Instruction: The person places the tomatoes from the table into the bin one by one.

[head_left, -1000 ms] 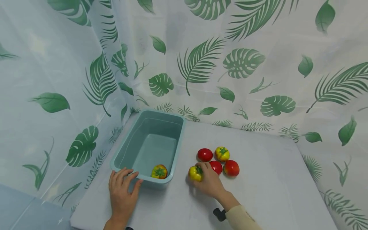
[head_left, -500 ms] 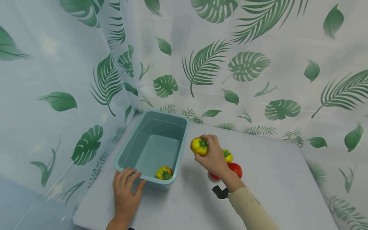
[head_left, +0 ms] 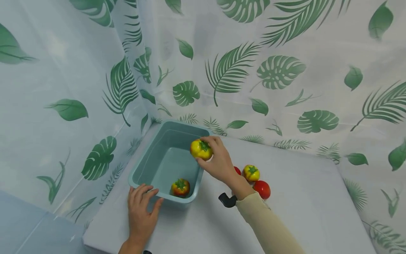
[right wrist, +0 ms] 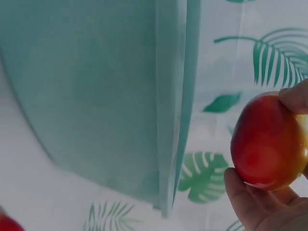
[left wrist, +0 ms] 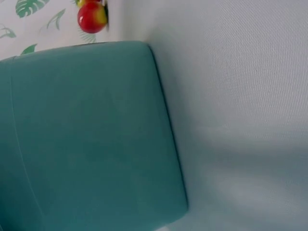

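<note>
My right hand [head_left: 219, 160] holds a yellow-and-red tomato [head_left: 201, 149] with a green stem cap, raised over the right rim of a blue-green plastic tub [head_left: 198, 187]. In the right wrist view, thumb and fingers pinch this tomato [right wrist: 269, 142], its smooth red underside showing. A second yellow-and-red tomato [head_left: 180, 187] lies inside the tub, at the near right corner. My left hand [head_left: 142, 208] grips the tub's near rim, fingers bent over the edge and thumb outside below it. The left wrist view shows the tub's outer wall [left wrist: 96, 134] but not the hand.
Right of the tub, a yellow tomato [head_left: 251, 173] and a red one [head_left: 262, 189] lie on the white table [head_left: 304, 211]. Another red one [head_left: 237, 170] is partly hidden by my right forearm. Leaf-printed curtains [head_left: 279, 98] hang behind and at left.
My right hand has lifted the tomato from the table group and carried it up and left to the tub's rim. The left hand keeps its place; the tomato in the tub has tipped slightly.
</note>
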Motion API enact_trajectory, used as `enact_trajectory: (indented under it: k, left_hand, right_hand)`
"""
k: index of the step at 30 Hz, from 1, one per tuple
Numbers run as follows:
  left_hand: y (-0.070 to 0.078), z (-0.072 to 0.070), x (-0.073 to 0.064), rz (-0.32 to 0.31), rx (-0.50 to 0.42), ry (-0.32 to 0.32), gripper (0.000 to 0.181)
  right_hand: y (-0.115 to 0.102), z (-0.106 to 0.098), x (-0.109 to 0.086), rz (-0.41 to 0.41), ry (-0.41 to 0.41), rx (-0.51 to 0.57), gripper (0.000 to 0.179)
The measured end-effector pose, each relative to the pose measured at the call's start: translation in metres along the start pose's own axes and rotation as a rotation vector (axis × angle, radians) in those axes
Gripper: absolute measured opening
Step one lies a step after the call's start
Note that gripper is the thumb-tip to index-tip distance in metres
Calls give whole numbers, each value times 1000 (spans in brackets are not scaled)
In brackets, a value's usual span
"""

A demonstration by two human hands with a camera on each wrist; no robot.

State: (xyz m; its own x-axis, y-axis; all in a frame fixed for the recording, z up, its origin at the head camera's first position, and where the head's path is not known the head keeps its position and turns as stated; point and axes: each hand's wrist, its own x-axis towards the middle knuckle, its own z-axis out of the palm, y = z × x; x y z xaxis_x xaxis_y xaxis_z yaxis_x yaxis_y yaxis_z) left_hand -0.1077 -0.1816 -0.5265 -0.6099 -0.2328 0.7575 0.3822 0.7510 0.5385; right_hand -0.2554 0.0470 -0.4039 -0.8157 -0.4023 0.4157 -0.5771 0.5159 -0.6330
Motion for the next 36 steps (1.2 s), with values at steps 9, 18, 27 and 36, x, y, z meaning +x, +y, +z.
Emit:
enact_trajectory:
  k: [9,18,27,36]
  left_hand:
    - [1,-1,0,6,-3,-10,37]
    - [3,-1,0,-4,-15,-8,36]
    - [3,0,-1,-5,-23,-11,33]
    - [4,0,0,-7,-1,-7,40]
  right_hand:
    - [-2,23,5,28,-119,-19,59]
    - [1,31,-1,35,-198,-41,60]
    - [3,31,-5,32,-235,-52,63]
    - [9,20,-14,43,-162,-32,58]
